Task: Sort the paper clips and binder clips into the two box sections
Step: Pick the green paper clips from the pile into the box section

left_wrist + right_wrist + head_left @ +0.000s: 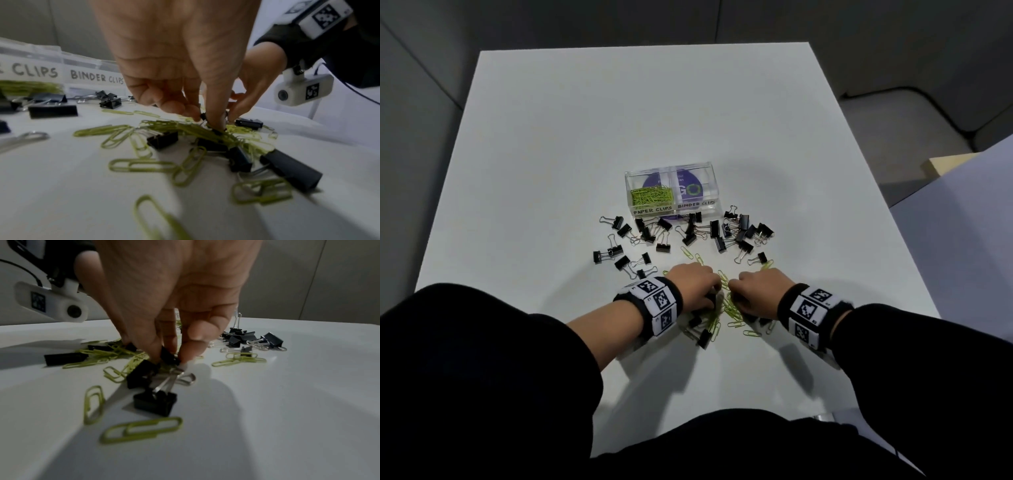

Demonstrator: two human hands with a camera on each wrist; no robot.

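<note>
While both hands work low over the white tabletop (551,154), the left hand (693,286) has its grip pinched on something small and black in a tangle of green paper clips (197,131); it looks like a binder clip, though the blur keeps me from being sure. The right hand (760,287) has thumb and fingertips (193,350) closed round a small black binder clip (167,356), lifted just off the surface above another binder clip (155,404) whose silver handles point up toward the fingers. The two hands are nearly touching each other, directly over the near heap where green paper clips and black binder clips lie mixed.

Farther from the person stands the clear two-section box (673,192). Its left section, labelled PAPER CLIPS, holds a pile of green paper clips (650,196); the right section is labelled BINDER CLIPS (697,205), and I can see no clips in it from the head view. Just in front of the box, a broad scatter of black binder clips (688,233) runs from left to right across the tabletop, with a few stray green paper clips between that scatter and the hands. Each wrist wears a band with black-and-white markers (654,301), and dark sleeves cover the forearms.
</note>
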